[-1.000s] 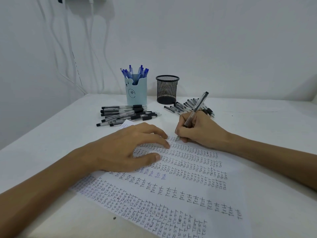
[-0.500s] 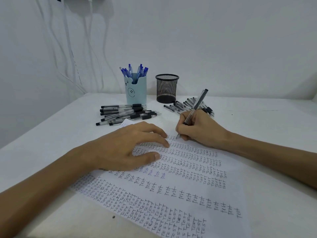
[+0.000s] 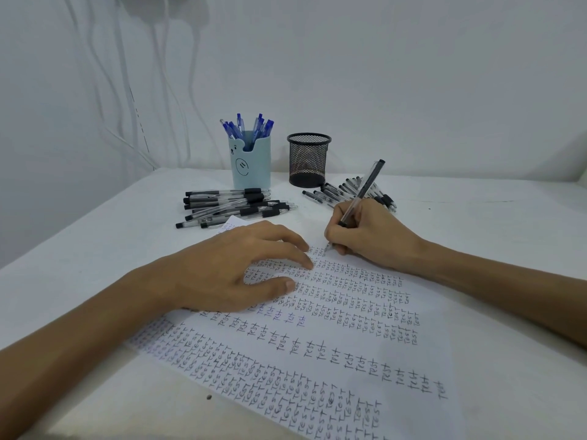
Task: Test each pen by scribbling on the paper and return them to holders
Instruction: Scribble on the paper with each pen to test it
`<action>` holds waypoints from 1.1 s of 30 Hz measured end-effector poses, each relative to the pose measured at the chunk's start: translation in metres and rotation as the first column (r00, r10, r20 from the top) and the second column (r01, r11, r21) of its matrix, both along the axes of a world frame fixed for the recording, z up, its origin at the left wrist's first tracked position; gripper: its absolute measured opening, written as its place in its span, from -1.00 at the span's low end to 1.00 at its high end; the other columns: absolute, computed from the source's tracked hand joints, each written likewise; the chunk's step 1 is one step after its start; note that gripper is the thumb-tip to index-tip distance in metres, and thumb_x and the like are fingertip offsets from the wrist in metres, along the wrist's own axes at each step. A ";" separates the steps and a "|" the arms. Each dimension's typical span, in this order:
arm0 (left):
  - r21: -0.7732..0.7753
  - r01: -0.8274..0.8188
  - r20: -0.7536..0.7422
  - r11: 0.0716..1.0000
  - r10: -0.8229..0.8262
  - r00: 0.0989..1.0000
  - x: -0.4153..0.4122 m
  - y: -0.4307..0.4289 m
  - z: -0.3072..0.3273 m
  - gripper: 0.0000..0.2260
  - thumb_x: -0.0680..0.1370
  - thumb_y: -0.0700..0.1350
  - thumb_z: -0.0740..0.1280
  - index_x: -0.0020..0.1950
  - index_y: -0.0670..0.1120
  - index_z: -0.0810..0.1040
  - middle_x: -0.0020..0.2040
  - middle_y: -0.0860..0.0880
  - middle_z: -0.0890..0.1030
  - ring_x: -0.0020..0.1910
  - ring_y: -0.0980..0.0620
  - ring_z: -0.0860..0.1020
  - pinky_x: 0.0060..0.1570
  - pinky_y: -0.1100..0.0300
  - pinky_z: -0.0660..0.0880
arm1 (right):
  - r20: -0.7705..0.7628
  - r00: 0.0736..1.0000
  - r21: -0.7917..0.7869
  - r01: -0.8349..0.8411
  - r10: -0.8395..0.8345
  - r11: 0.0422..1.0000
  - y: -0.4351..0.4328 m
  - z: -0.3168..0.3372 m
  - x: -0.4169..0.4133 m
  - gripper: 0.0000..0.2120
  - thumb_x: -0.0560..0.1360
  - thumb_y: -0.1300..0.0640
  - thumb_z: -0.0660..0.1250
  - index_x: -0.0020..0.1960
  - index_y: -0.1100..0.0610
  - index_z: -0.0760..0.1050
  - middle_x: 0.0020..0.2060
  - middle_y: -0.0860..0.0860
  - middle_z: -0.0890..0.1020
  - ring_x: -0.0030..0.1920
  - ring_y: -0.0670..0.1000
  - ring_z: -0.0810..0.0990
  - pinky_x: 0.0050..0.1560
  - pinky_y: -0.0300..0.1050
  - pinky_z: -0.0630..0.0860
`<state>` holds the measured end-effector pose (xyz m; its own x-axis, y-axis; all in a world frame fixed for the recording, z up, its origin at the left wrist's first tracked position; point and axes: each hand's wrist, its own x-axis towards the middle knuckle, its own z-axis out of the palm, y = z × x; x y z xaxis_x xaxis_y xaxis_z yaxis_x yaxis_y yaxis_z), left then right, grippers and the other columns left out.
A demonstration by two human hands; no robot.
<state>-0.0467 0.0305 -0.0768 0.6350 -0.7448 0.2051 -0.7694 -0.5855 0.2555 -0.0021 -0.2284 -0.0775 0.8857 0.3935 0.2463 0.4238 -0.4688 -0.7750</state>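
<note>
Little has moved: the right hand (image 3: pixel 374 236) has only crept along the top line. Its fingers (image 3: pixel 335 231) pinch the pen (image 3: pixel 362 192), whose tip is on the paper (image 3: pixel 317 360) just beside the left hand (image 3: pixel 228 268), which lies flat and spread. Keep that palm pressing so the sheet cannot slide. Write lightly, check the ink, then probably drop the pen in the mesh holder (image 3: pixel 308 160) beyond the fingers.
</note>
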 end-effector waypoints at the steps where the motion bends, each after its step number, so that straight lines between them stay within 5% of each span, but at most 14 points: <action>1: 0.000 -0.002 -0.002 1.000 0.002 1.000 0.000 0.000 0.000 -0.68 0.66 0.18 0.26 0.41 0.24 0.51 0.45 0.30 0.40 0.47 0.26 0.33 0.41 0.30 0.30 | -0.004 1.000 0.002 -0.001 0.001 1.000 0.000 0.000 0.000 -0.85 0.51 0.25 0.40 -0.19 0.33 0.58 -0.41 0.18 0.65 -0.43 -0.02 0.46 -0.35 -0.28 0.42; 16: -0.015 0.011 0.013 1.000 -0.011 1.000 0.003 0.000 -0.002 -0.69 0.67 0.19 0.27 0.41 0.25 0.51 0.45 0.29 0.41 0.47 0.22 0.36 0.41 0.13 0.37 | -0.009 1.000 0.000 0.025 -0.025 1.000 0.001 0.000 0.000 -0.88 0.50 0.24 0.40 -0.21 0.24 0.57 -0.42 0.08 0.65 -0.40 -0.01 0.49 -0.34 -0.25 0.45; 22: -0.037 -0.020 0.062 0.999 0.022 0.998 0.005 0.001 -0.004 -0.67 0.66 0.20 0.23 0.39 0.18 0.55 0.40 0.25 0.48 0.42 0.24 0.41 0.38 0.14 0.42 | -0.046 0.997 0.048 0.063 -0.061 0.997 0.003 0.003 -0.002 -0.84 0.56 0.26 0.33 -0.19 0.28 0.50 -0.48 0.08 0.59 -0.56 -0.11 0.40 -0.50 -0.33 0.33; 26: -0.131 -0.171 0.291 0.977 0.203 0.935 0.017 0.012 -0.006 -0.77 0.66 0.07 0.27 0.27 0.10 0.59 0.26 0.18 0.58 0.30 0.16 0.49 0.32 0.02 0.47 | -0.333 0.943 0.375 0.158 -0.026 0.914 0.002 0.006 0.002 -0.69 0.65 0.11 0.21 -0.21 0.20 0.53 -0.41 0.15 0.55 -0.51 -0.01 0.39 -0.56 -0.28 0.28; 29: -0.174 -0.334 0.395 0.926 0.377 0.838 0.028 0.028 -0.007 -0.81 0.60 -0.10 0.38 0.20 0.05 0.62 0.22 0.09 0.63 0.24 0.01 0.53 0.18 -0.01 0.48 | -0.303 0.953 0.382 0.130 -0.009 0.915 0.001 0.003 0.007 -0.58 0.69 -0.06 0.19 -0.20 0.17 0.57 -0.32 0.20 0.57 -0.43 0.02 0.44 -0.45 -0.19 0.32; 33: -0.202 -0.517 0.423 0.832 0.551 0.720 0.036 0.043 -0.008 -0.82 0.57 -0.16 0.42 0.17 -0.07 0.63 0.14 -0.02 0.65 0.15 -0.11 0.53 0.03 -0.06 0.45 | -0.214 0.976 0.395 0.057 0.032 0.917 -0.002 0.002 0.006 -0.70 0.65 -0.02 0.28 -0.04 0.24 0.52 -0.32 0.15 0.61 -0.44 0.03 0.51 -0.50 -0.21 0.39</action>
<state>-0.0107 0.0738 -0.0852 0.7473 -0.2848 0.6004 -0.3690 -0.9293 0.0184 0.0042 -0.2304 -0.0758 0.9385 0.2907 0.1865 0.2258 -0.1077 -0.9682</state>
